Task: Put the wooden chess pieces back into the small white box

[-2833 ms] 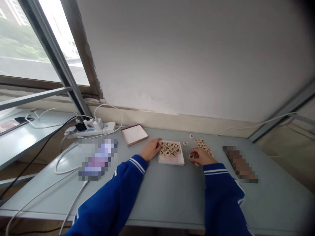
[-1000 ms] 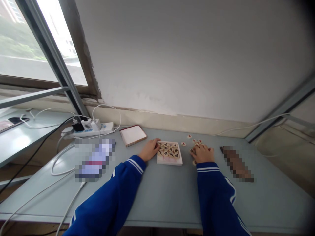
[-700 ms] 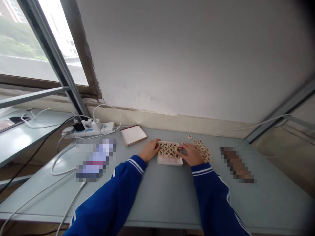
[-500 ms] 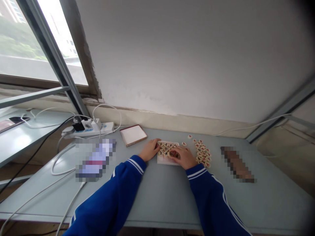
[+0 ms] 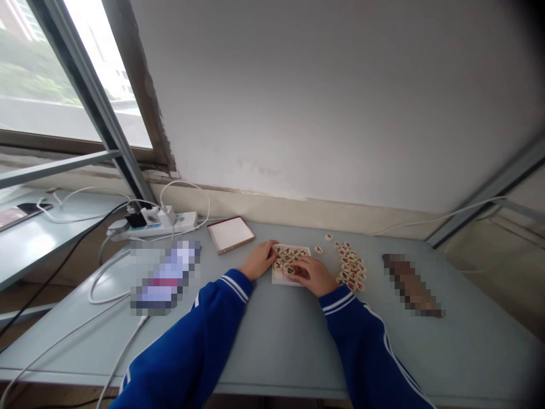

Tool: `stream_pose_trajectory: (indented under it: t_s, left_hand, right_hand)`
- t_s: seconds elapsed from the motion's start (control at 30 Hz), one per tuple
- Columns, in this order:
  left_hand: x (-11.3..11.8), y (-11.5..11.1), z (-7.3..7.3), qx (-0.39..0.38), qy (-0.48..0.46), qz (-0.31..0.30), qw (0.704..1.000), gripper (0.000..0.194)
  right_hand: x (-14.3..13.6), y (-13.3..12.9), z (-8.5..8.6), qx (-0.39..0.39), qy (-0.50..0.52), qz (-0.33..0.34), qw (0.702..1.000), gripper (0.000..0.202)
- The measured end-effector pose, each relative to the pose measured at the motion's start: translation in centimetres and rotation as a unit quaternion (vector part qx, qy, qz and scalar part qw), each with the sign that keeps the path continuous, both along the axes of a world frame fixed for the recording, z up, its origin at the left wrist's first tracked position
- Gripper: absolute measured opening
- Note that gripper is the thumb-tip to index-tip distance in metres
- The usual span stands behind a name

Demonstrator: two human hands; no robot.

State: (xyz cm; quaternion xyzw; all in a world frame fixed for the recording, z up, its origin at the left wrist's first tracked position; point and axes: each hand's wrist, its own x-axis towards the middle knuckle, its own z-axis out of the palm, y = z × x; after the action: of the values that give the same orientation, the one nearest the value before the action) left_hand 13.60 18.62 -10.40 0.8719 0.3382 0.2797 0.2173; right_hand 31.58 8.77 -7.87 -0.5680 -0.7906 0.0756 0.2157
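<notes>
Landmark: the shallow white box (image 5: 281, 276) of round game pieces, lying on the grey table (image 5: 276, 341) just in front of you.

Your left hand (image 5: 258, 261) rests against the box's left edge, fingers curled onto its rim; it grips nothing that can be made out.

Your right hand (image 5: 310, 272) lies palm down over the box's near right part, covering several of the pieces in the box (image 5: 286, 257). Whether its fingers pinch a piece cannot be told, since they are too small in view.

Right of the box, apart from it, a cluster of loose pieces (image 5: 351, 267) lies on the table. Left of and beyond the box sits a white pad with a brown edge (image 5: 230, 233); further left, a power strip (image 5: 155, 222) with white cables.
</notes>
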Motion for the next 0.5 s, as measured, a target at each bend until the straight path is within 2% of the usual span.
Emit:
stream_pose_trajectory:
  t_s: [0.3, 0.5]
  left_hand:
    - [0.02, -0.06, 0.10, 0.003, -0.001, 0.000, 1.000, 0.030]
    - [0.06, -0.09, 0.15, 0.006, 0.000, 0.003, 1.000, 0.030]
  right_hand:
    - [-0.65, -0.31, 0.68, -0.008, 0.021, 0.022, 0.999, 0.025]
    - [-0.91, -0.37, 0.50, -0.015, 0.051, 0.043, 0.998, 0.019]
